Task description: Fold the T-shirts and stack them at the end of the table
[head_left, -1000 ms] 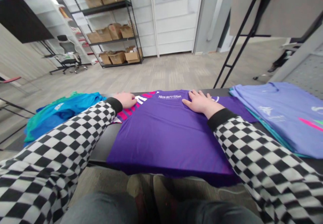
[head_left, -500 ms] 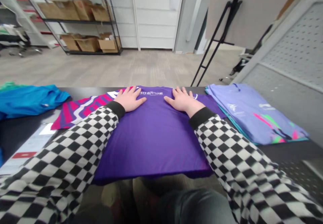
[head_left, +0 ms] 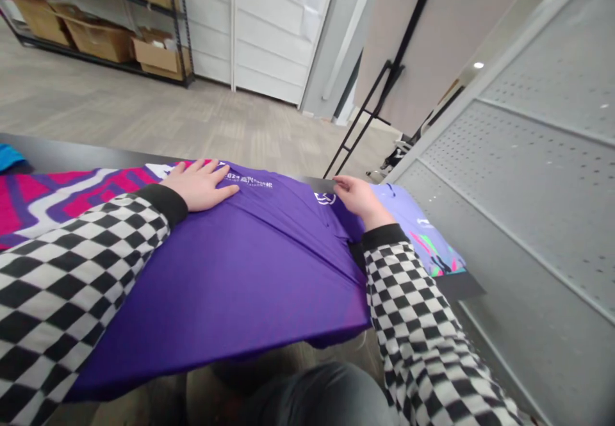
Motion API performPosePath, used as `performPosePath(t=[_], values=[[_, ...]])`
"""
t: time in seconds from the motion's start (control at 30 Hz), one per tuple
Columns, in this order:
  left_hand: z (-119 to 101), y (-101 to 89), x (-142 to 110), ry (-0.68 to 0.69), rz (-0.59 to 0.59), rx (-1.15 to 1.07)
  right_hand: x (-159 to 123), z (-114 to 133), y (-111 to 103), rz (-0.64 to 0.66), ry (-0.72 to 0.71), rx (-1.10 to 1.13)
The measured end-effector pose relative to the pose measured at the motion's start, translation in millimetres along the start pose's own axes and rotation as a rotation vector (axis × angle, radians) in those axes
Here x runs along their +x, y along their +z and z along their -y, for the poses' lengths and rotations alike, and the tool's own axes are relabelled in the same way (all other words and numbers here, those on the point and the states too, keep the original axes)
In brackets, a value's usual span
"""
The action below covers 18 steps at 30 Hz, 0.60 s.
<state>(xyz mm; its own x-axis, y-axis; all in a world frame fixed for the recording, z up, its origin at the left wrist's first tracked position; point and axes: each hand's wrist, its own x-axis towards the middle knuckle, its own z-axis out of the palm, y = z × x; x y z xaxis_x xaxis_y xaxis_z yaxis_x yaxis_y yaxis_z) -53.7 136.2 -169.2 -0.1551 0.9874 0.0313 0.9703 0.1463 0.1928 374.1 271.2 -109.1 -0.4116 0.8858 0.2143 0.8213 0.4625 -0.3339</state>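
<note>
A purple T-shirt [head_left: 230, 278] with white lettering lies spread over the dark table, its lower edge hanging past the front. My left hand [head_left: 199, 186] rests flat on its upper left part, fingers spread, beside a pink, white and purple patterned sleeve [head_left: 110, 189]. On the right, my right hand [head_left: 358, 198] is closed on the shirt's sleeve side, near a round white emblem [head_left: 325, 198]. Its fingertips are partly hidden. Diagonal creases run across the cloth toward this hand. A folded lavender shirt [head_left: 403, 211] lies just beyond my right wrist.
Blue cloth [head_left: 10, 157] shows at the table's far left. A grey perforated panel [head_left: 519, 208] stands close on the right. Behind the table [head_left: 110, 150] are a black easel stand [head_left: 365, 112] and a shelf with cardboard boxes [head_left: 100, 35].
My right hand has gone from lying flat to closed on the shirt's right side, pulling creases into it. My left hand stays flat. The view has turned right.
</note>
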Motion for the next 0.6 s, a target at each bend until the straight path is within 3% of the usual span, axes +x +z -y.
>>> performPosePath(t=[0.2, 0.47, 0.6], values=[[5.6, 0.6, 0.4, 0.010, 0.002, 0.013, 2.1, -6.9, 4.3, 0.184, 0.067, -0.003], [42.7, -4.4, 11.3, 0.026, -0.017, 0.109, 5.0, -8.5, 1.1, 0.167, 0.168, -0.142], [46.9, -6.6, 8.3, 0.025, -0.024, 0.151, 9.7, -12.1, 1.7, 0.188, 0.227, -0.190]])
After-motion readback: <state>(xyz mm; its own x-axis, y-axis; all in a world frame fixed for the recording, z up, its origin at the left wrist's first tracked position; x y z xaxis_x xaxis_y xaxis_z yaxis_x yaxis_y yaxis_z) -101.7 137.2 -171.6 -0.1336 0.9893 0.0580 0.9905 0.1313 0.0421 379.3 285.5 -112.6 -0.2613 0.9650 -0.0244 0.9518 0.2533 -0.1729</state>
